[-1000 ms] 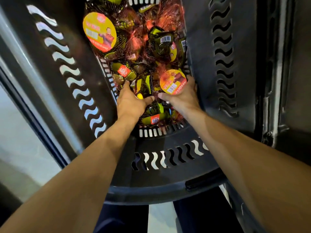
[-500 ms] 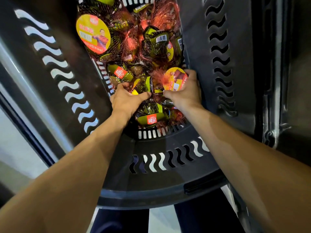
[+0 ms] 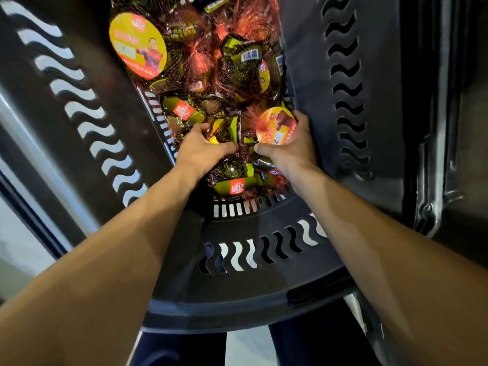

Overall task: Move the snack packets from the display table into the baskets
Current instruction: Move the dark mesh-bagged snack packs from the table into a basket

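Left fingers (image 3: 201, 127): curled down into the snack packets (image 3: 224, 130), gripping them, thumb stretched right
Right fingers (image 3: 301, 118): curled round the far edge of the labelled net bag (image 3: 276, 125), thumb on its near edge
Hands: left hand (image 3: 200, 151) at frame centre, right hand (image 3: 290, 149) just right of it, thumbs nearly touching
Pile: netted snack packets fill the floor, centre to top edge
Around: black basket (image 3: 264, 262), wavy-slotted walls on every side

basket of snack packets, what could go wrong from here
1. The red mesh of the net bag that the right hand grips could snag on neighbouring bags in the pile.
2. The left hand grips only a few green packets; some may slip out.
3. The right hand is close to the basket wall and may scrape it.
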